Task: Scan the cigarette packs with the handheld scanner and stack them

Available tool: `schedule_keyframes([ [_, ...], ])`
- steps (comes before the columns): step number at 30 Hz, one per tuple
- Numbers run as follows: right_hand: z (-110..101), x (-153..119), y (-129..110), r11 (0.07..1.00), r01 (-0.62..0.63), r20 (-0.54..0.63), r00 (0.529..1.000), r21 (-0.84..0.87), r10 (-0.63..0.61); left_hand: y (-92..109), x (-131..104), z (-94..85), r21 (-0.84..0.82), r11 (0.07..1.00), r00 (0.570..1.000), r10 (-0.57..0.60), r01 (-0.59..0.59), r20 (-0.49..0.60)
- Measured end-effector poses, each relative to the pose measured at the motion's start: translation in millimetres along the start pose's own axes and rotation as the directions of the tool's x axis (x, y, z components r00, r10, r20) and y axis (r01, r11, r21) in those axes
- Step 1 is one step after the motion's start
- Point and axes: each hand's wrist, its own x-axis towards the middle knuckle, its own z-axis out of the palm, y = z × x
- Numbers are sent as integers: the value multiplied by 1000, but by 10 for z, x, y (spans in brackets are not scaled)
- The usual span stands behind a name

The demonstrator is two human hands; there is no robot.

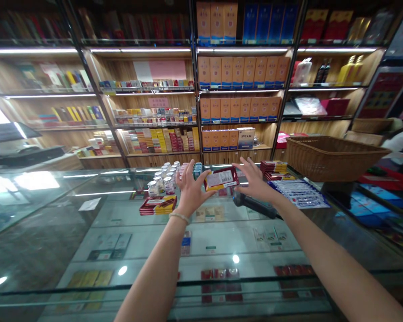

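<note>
A flat dark red and yellow packet [221,178] with a white label is held up over the glass counter, label side toward me. My left hand [192,188] pinches its left end between thumb and fingers. At its upper right corner is my right hand [253,181], thumb and forefinger on the edge, other fingers raised. Below my right hand lies a black handheld scanner [255,205]. To the left of my left hand sits a stack of similar red and yellow packets [158,205] on the glass.
Small jars [159,181] stand behind the left stack. At the right are another packet stack [273,169], blue-white sachets [300,193] and a wicker basket [332,158]. Shelves with boxes [238,71] line the back. The glass counter [141,250] has goods beneath it.
</note>
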Motion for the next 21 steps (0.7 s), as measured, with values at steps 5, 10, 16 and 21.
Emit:
schedule_keyframes([
  [5,40,-63,15,1000,-9,-56,998,6,9,-2,-3,-2,-6,999,999,35,-35,34],
  [10,13,-177,13,999,48,-94,994,1,-47,29,3,-9,-24,997,992,78,-76,99],
  [16,-56,-271,-103,987,163,-158,974,6,-160,116,27,-26,-10,989,981,145,-145,131],
  [21,-80,-282,-181,980,199,-164,966,-21,-200,201,32,-24,-16,982,973,189,-189,135],
])
